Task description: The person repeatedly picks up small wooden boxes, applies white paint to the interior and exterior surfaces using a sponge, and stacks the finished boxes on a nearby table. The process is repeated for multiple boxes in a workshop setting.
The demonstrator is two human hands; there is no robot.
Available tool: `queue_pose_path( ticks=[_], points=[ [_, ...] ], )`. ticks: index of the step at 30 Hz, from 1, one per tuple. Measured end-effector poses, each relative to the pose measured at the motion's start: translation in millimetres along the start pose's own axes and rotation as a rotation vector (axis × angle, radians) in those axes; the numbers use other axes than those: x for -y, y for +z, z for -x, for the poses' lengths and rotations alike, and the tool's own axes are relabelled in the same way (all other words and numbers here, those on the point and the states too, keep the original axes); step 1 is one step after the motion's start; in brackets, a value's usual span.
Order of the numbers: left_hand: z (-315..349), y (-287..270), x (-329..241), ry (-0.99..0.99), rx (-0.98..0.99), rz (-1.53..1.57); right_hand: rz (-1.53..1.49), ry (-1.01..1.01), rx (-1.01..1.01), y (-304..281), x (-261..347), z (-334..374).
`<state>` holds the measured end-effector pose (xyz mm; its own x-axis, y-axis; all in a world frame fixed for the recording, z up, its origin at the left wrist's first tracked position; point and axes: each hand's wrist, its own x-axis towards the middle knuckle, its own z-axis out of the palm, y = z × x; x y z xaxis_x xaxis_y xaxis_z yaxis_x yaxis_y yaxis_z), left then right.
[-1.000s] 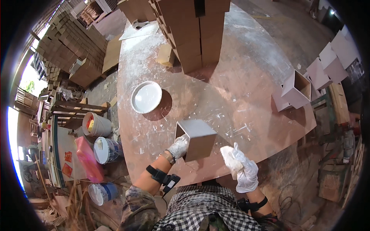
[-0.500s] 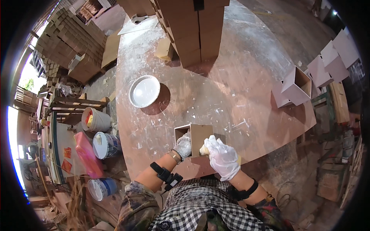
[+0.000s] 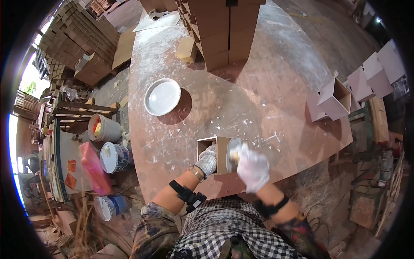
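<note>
In front of me on the table lies a small open-ended brown box (image 3: 222, 156) with pale edges. My left hand (image 3: 207, 159), in a grey knit glove, reaches into its open end and grips it; the fingertips are hidden inside. My right hand (image 3: 253, 167), in a white glove and smeared by motion, is closed on a pale yellow sponge-like piece (image 3: 235, 153) at the box's right side. A wet-looking whitish strip (image 3: 231, 149) lies on the box's upper face beside that piece.
A round white tub (image 3: 162, 96) of white liquid stands on the table (image 3: 207, 103). Beyond it are a yellow block (image 3: 186, 49) and a tall brown box stack (image 3: 228, 34). Pale boxes (image 3: 332, 101) line the right edge. Buckets (image 3: 115, 157) stand left of the table.
My right hand has moved slightly up and over the box with the sponge-like piece. A whitish strip now shows on the bare brown face. My left hand keeps its hold.
</note>
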<state>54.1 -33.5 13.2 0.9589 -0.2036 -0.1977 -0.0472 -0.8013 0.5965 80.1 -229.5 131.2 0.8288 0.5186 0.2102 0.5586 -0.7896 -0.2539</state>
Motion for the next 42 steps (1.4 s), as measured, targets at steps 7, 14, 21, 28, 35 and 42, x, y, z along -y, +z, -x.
queue_pose_path(
  ticks=[7, 14, 21, 28, 35, 42],
  points=[
    [-7, -25, -23, -0.083, 0.083, 0.082, -0.093, 0.04, 0.037, 6, -1, 7],
    [-1, -22, -18, 0.038, 0.101, -0.043, -0.113, 0.093, -0.006, -3, 12, 21],
    [-12, -21, -30, -0.014, 0.222, 0.005, -0.063, 0.18, 0.111, -10, 23, -5],
    [-7, -38, -52, 0.021, 0.139, -0.159, -0.114, 0.214, -0.015, -1, 20, 5],
    [-7, -15, -33, 0.051, 0.005, -0.099, -0.164, 0.155, -0.077, -15, 35, -26],
    [-3, 10, 0, 0.13, -0.01, -0.189, -0.1, -0.036, -0.228, -12, 47, 8]
  ],
)
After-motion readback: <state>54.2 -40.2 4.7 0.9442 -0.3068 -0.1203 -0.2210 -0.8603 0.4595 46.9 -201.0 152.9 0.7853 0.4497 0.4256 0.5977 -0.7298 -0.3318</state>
